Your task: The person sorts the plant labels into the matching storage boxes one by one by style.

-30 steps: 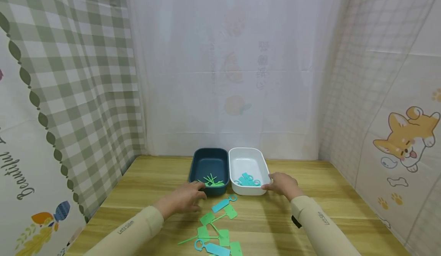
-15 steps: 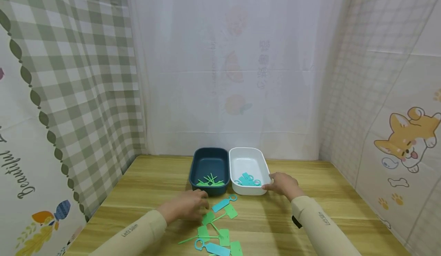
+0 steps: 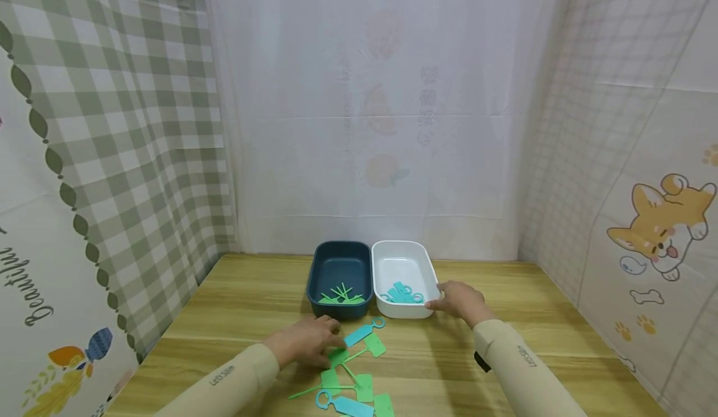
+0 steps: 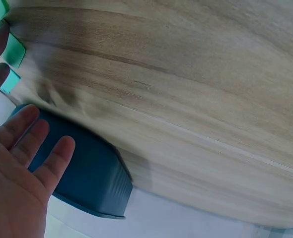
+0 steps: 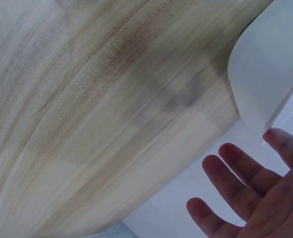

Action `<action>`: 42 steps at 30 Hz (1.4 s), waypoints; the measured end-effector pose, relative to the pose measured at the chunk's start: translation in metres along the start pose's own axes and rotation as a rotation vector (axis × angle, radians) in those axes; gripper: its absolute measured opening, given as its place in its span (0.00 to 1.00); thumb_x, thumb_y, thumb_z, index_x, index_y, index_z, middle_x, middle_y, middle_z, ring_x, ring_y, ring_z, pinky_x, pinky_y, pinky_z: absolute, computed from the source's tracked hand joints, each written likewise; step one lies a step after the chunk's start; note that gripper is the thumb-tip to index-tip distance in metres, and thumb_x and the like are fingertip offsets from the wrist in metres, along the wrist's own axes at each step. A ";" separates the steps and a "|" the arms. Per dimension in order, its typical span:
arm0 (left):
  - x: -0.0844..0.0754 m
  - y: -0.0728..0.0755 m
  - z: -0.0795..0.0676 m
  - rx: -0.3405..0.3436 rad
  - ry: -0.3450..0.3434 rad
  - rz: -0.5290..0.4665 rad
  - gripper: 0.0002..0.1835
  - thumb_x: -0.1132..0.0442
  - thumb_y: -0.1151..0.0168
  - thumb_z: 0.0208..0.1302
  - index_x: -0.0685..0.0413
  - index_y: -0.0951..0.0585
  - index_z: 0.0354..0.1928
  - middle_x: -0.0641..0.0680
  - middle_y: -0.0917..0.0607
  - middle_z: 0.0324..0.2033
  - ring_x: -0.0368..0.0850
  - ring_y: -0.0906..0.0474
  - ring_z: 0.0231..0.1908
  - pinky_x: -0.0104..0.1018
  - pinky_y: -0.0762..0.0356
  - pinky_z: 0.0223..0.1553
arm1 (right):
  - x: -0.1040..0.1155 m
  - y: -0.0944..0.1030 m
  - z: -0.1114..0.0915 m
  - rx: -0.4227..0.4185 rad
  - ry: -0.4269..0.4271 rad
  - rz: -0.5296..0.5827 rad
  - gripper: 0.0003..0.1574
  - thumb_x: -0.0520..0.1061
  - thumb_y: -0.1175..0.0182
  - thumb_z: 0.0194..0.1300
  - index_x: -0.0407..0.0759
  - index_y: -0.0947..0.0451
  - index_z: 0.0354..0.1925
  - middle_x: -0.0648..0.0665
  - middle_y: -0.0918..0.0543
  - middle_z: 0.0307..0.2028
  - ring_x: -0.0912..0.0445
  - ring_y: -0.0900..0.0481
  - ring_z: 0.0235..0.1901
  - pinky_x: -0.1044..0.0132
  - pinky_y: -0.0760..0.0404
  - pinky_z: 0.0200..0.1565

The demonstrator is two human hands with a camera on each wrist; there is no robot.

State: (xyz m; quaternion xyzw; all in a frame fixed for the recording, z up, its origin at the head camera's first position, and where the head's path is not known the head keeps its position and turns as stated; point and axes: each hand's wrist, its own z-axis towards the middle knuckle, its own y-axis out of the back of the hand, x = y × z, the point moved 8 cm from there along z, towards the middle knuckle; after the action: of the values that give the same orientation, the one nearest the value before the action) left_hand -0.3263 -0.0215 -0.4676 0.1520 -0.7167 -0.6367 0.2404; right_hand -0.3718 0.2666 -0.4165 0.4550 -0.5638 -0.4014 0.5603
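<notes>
My left hand (image 3: 311, 342) is low over the table, in front of the dark blue box (image 3: 339, 310). Its fingertips are right at a green flag-shaped plastic tag (image 3: 338, 358). In the left wrist view the thumb and index finger stand apart around a green tag (image 4: 14, 51), the other fingers loosely extended. My right hand (image 3: 461, 300) holds the near right corner of the white box (image 3: 404, 310) between thumb and index finger; its other fingers are spread in the right wrist view. A light blue ring-ended tag (image 3: 359, 335) lies just right of the left hand.
Several green tags (image 3: 364, 388) with thin stems and a blue ring-ended tag (image 3: 353, 407) lie toward the front edge. Green tags (image 3: 342, 300) are in the dark box, blue ones (image 3: 401, 293) in the white box. Cloth curtains (image 3: 314, 155) close off the back and sides.
My left hand has moved from the dark box's near edge forward and slightly right, down to the green tag. The right hand stays at the white box.
</notes>
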 end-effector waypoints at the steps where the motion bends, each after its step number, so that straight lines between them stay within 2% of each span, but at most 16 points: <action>1: 0.000 0.000 0.000 0.004 0.003 0.000 0.23 0.46 0.29 0.58 0.29 0.18 0.57 0.50 0.23 0.56 0.44 0.28 0.56 0.38 0.25 0.45 | 0.000 0.000 0.000 -0.002 0.002 -0.002 0.45 0.61 0.31 0.60 0.30 0.26 0.62 0.29 0.22 0.57 0.34 0.25 0.57 0.39 0.22 0.47; 12: 0.010 -0.003 -0.004 -0.025 0.063 -0.069 0.24 0.43 0.25 0.52 0.41 0.15 0.50 0.50 0.22 0.54 0.46 0.27 0.54 0.41 0.25 0.53 | 0.002 0.002 0.000 -0.004 0.006 -0.009 0.43 0.60 0.31 0.61 0.30 0.26 0.61 0.29 0.22 0.57 0.34 0.24 0.56 0.40 0.21 0.46; 18: 0.013 -0.003 -0.005 -0.013 0.056 -0.075 0.27 0.40 0.26 0.51 0.39 0.15 0.52 0.52 0.22 0.52 0.44 0.27 0.50 0.41 0.25 0.52 | 0.000 0.001 0.001 -0.004 0.003 -0.009 0.44 0.60 0.31 0.61 0.30 0.26 0.61 0.29 0.22 0.57 0.34 0.25 0.57 0.39 0.22 0.47; 29: 0.011 0.001 -0.005 -0.038 0.039 -0.048 0.24 0.40 0.25 0.50 0.40 0.13 0.48 0.49 0.23 0.48 0.41 0.28 0.46 0.36 0.25 0.45 | -0.001 -0.001 0.001 0.003 -0.005 -0.013 0.44 0.61 0.31 0.61 0.30 0.26 0.62 0.29 0.23 0.58 0.33 0.25 0.57 0.39 0.22 0.47; 42: 0.012 0.001 -0.005 -0.038 0.042 -0.037 0.24 0.40 0.25 0.50 0.40 0.13 0.48 0.49 0.23 0.48 0.41 0.28 0.45 0.36 0.24 0.44 | -0.001 -0.001 0.001 -0.002 -0.007 -0.009 0.44 0.61 0.31 0.60 0.30 0.25 0.61 0.29 0.22 0.58 0.34 0.25 0.57 0.39 0.21 0.46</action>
State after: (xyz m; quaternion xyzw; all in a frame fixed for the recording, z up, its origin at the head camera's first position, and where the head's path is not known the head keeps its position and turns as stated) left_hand -0.3336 -0.0319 -0.4649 0.1743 -0.6962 -0.6513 0.2464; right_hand -0.3723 0.2676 -0.4179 0.4555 -0.5632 -0.4062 0.5570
